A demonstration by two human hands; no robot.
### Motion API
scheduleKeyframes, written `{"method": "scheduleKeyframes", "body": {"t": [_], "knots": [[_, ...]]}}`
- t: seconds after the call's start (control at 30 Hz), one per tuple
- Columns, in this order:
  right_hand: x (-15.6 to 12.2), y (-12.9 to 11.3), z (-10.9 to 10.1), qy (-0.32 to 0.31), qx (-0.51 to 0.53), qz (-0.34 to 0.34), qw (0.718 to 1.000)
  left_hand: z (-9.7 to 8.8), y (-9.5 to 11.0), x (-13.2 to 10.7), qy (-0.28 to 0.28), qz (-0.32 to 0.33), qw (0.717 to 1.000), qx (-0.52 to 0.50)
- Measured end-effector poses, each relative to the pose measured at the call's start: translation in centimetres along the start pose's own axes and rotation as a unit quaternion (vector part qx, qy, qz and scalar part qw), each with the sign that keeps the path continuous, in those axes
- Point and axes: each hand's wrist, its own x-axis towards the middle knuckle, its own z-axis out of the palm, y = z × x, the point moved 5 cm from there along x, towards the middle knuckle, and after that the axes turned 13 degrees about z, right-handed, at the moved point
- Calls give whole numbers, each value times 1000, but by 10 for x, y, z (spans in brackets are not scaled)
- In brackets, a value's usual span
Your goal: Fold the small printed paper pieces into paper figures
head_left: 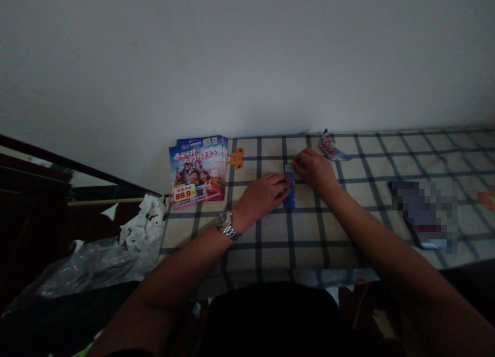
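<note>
A narrow strip of folded flyer [289, 198], blue with a small QR code at its top, lies on the checked cloth in front of me. My left hand [266, 192], with a metal watch [227, 225] on the wrist, rests over the strip's left edge, its fingers stretched out and slightly apart. At the strip's upper right corner, the fingers of my right hand [311, 166] are closed in a pinch; the exact contact there is small and dim. A stack of printed flyers [199, 171], blue and pink, sits left of my left hand.
Crumpled printed paper [328, 145] lies beyond my right hand. Farther right is a dark flat object [415, 207], partly pixelated. The checked cloth [247, 243] covers the surface up to the wall [247, 63]. Clear plastic [96, 266] and torn white paper [145, 220] lie at the left.
</note>
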Motion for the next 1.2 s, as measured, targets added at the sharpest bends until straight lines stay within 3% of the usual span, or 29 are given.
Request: {"method": "scheduleKeyframes", "body": {"t": [0.17,0.37,0.77,1.2], "knots": [[3,1,1,13,3,3,1000,-2,1,1,3,-4,1000,4],[-3,8,-6,12,81,-2,997,-3,1,1,2,1,1000,7],[-37,4,-18,-58,64,-30,996,-3,1,1,1,-2,1000,8],[-41,8,-8,-84,103,-20,991,-1,0,1,4,0,1000,8]]}}
